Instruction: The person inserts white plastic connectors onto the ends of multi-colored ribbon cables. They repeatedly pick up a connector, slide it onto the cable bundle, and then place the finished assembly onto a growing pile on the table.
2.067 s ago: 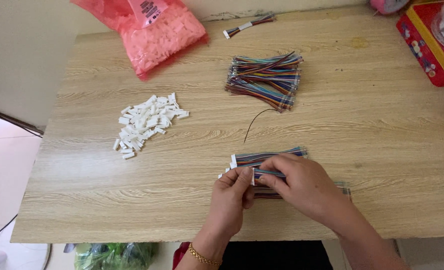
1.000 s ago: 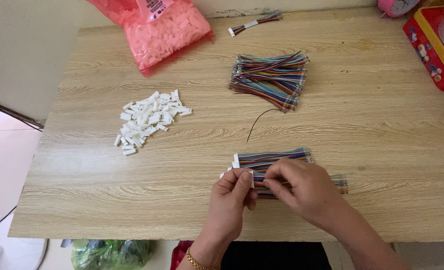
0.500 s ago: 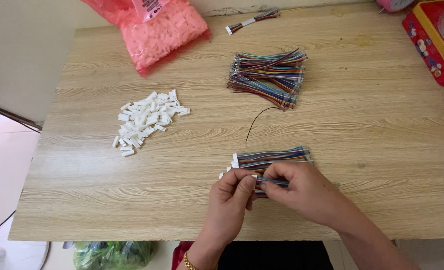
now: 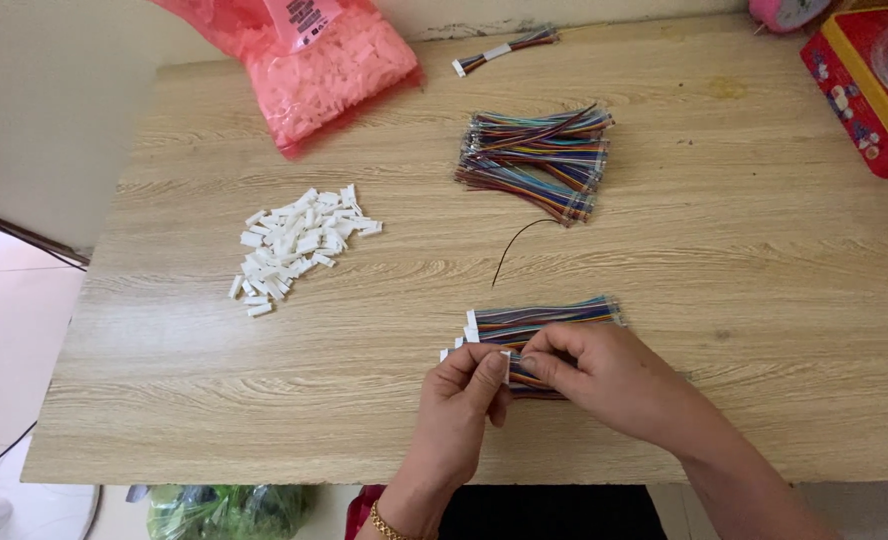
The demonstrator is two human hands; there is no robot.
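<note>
My left hand (image 4: pixel 461 400) pinches a small white connector (image 4: pixel 505 366) at the near edge of the wooden table (image 4: pixel 744 300). My right hand (image 4: pixel 604 375) holds coloured wires right at that connector, thumb and forefinger closed on them. Just beyond my fingers lies a flat bundle of finished multicoloured wire sets (image 4: pixel 544 318) with white connectors at their left ends. A pile of loose white connectors (image 4: pixel 299 243) lies to the left. A heap of loose multicoloured wires (image 4: pixel 539 160) sits further back, with a single dark wire (image 4: pixel 516 243) curling out from it.
A pink plastic bag of white connectors (image 4: pixel 319 65) lies at the back left. A short wired piece (image 4: pixel 504 48) rests near the back edge. A red and yellow box (image 4: pixel 869 85) stands at the back right corner. A green bag (image 4: pixel 229 510) sits on the floor.
My hands have stayed at the near edge, with the right fingers shifting left, closer onto the connector held by the left hand. The camera view drifted slightly.
</note>
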